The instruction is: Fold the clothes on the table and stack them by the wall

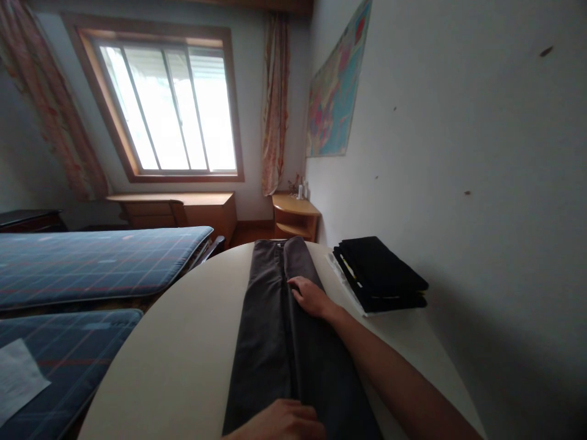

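A long dark grey garment (263, 318) lies lengthwise on a round cream table (183, 342), its two long sides meeting at a seam down the middle. At its far end a small pale metal piece, like a zip pull or hook, shows at the top of the seam. My right hand (312, 297) rests on the right half, fingers curled and pinching the inner edge of the cloth. Near the bottom of the view, my left hand (284, 421) is bent over the near part of the garment, fingers closed on the cloth; its fingertips are partly hidden.
To the right, a stack of folded black clothes (380, 269) sits near the wall on white wrapping. Blue plaid mattresses (101, 263) stand left of the table, one with a white paper (21, 376) on it. A wooden desk (206, 208) and corner shelf (296, 205) are beyond.
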`<state>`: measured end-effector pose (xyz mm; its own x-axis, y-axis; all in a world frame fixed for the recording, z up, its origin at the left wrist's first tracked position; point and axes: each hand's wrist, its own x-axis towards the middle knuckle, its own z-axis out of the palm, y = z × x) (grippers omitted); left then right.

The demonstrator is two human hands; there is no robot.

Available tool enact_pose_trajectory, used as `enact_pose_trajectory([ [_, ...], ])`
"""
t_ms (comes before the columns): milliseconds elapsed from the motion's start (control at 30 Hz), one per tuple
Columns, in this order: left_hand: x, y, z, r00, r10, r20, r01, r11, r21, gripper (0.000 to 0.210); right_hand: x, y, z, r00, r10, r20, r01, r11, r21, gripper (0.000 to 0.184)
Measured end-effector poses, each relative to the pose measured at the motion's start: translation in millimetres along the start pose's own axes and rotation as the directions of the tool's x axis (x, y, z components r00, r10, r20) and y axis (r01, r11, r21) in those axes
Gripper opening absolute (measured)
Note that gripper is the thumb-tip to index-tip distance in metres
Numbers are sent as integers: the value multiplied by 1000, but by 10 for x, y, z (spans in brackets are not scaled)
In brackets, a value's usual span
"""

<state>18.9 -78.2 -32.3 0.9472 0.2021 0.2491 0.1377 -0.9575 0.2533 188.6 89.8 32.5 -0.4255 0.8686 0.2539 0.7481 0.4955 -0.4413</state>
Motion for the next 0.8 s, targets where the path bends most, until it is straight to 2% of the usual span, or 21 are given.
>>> enact_pose_trajectory([
  [167,35,156,-226,994,101,-27,-97,988,124,17,-685,-96,-102,996,-76,44,76,997,10,33],
  [267,60,258,-309,997,76,-33,-69,980,188,16,-1105,-197,-215,992,-77,105,75,997,18,38],
  [400,83,376,-374,999,50,-22,-46,987,153,14,-1602,-365,-418,981,-55,189,48,998,39,44],
  [567,82,483,-400,999,38,-22,-34,983,179,10,-2069,-484,-597,919,-63,389,47,998,50,67],
  [633,63,531,-457,999,41,-14,-39,990,135,9,-2180,-495,-647,907,-63,417,60,998,20,71],
  [700,14,586,-563,999,-6,-47,9,997,81,5,-2249,-506,-677,913,-89,399,103,995,-14,73],
  [800,-139,649,-714,985,-129,-115,138,988,73,7,-2314,-523,-590,883,-287,370,326,944,-46,67],
])
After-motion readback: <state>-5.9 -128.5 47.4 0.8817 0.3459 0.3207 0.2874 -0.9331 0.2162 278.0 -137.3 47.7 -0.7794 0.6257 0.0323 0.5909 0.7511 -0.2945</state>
